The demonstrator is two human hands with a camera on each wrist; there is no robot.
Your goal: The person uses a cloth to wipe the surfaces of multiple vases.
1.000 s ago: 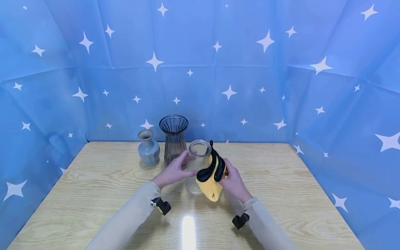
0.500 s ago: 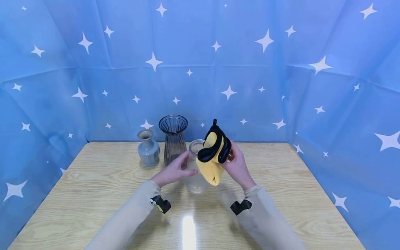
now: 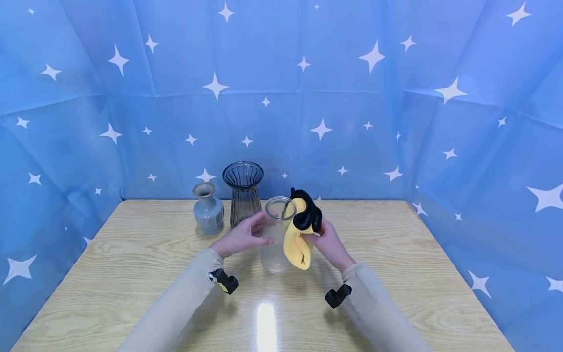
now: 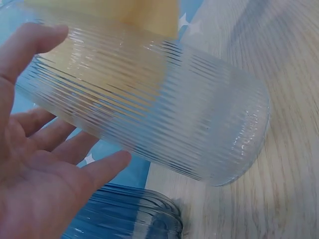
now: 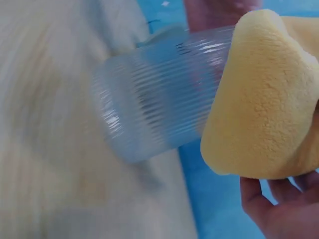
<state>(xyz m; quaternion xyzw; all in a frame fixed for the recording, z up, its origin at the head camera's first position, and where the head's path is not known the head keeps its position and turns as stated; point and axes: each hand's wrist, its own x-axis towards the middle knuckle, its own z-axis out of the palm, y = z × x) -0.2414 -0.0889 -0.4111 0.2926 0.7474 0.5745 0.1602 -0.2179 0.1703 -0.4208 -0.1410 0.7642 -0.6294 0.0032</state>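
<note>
A clear ribbed glass vase stands upright near the middle of the table. My left hand holds it from the left side, thumb in front and fingers behind, as the left wrist view shows along the ribbed wall. On the vase's right side, my right hand grips a soft yellow cloth with thick black trim and a small black loop at its top. The cloth overlaps the glass in the head view. In the right wrist view, its fuzzy yellow fabric covers the upper part of the vase.
A tall smoky grey glass vase stands just behind the left hand. Left of it is a small blue-grey vase. The wooden table is enclosed by blue curtains with white stars.
My right hand raised the cloth along the vase, then brought it partway back down, its folds shifting. My left hand has stayed nearly still at the clear vase.
</note>
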